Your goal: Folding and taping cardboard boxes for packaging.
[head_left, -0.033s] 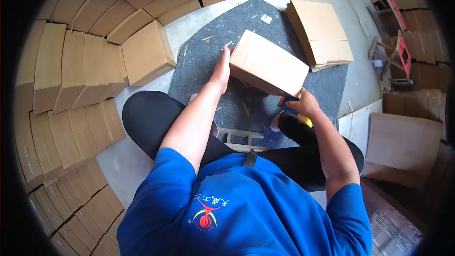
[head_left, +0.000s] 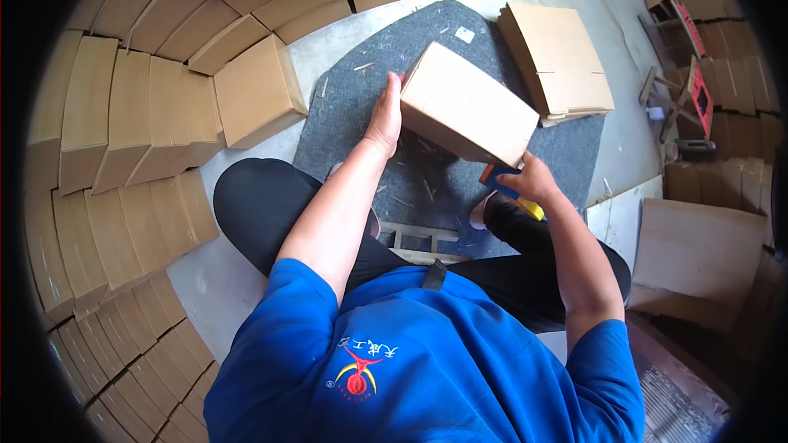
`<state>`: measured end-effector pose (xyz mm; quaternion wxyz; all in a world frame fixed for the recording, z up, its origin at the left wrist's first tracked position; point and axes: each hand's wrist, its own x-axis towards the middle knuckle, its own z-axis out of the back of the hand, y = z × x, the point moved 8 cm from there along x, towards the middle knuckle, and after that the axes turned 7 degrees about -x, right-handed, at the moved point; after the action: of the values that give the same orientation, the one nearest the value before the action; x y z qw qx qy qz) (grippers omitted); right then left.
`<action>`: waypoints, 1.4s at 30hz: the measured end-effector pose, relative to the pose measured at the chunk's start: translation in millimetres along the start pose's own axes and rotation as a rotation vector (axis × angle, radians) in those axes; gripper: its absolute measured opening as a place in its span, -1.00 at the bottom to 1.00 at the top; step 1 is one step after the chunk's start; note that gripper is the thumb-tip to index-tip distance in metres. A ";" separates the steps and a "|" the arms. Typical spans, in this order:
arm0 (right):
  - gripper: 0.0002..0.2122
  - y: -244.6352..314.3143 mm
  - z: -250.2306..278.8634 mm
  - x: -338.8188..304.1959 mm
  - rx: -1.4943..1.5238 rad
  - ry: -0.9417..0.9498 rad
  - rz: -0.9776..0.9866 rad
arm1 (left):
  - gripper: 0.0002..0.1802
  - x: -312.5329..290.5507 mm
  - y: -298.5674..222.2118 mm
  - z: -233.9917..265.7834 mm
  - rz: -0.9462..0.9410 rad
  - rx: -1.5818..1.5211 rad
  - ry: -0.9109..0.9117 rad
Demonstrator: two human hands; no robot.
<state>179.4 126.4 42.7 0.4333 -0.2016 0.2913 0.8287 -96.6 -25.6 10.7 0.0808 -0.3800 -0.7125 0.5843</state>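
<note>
Cardboard carton [head_left: 472, 102] held over dark mat [head_left: 349, 111], left end gripped by left hand [head_left: 384, 117], right hand [head_left: 532, 180] closed around what is probably a blue-and-yellow tape dispenser [head_left: 506, 189] by the near-right corner; carton best kept braced and square.

Between left hand [head_left: 384, 119] and right hand [head_left: 535, 180], above mat [head_left: 341, 102]: one carton [head_left: 469, 102]. Beyond right hand, at mat's edge: stack of flat cardboard [head_left: 565, 53]; right of same hand, cardboard sheet [head_left: 698, 242]. Left of left hand: stacked carton rows [head_left: 127, 107].
</note>
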 end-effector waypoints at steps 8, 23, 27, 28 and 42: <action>-0.38 140.6 -5.3 38.9 0.350 0.105 0.441 | -0.33 -49.7 -238.2 11.6 -0.702 1.095 -0.416; -0.46 363.3 -98.2 79.7 -0.360 0.202 0.399 | -0.26 -8.1 -168.4 280.6 -0.012 1.308 -0.401; -0.36 336.8 -97.0 97.1 -0.429 0.176 0.353 | -0.13 -36.2 -122.4 321.2 -0.128 1.236 -0.750; -0.29 331.4 -97.2 102.8 -0.462 0.172 0.339 | -0.12 -43.5 -121.4 329.2 -0.165 1.146 -0.911; -0.29 472.1 -124.3 90.6 -0.290 0.208 0.609 | -0.38 -73.4 -104.3 423.2 0.030 -0.058 -1.183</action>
<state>-254.1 -115.7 41.8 0.1013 -0.2483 0.2600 0.9276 -328.6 -401.5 -0.6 -0.3487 -0.0019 -0.6469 0.6782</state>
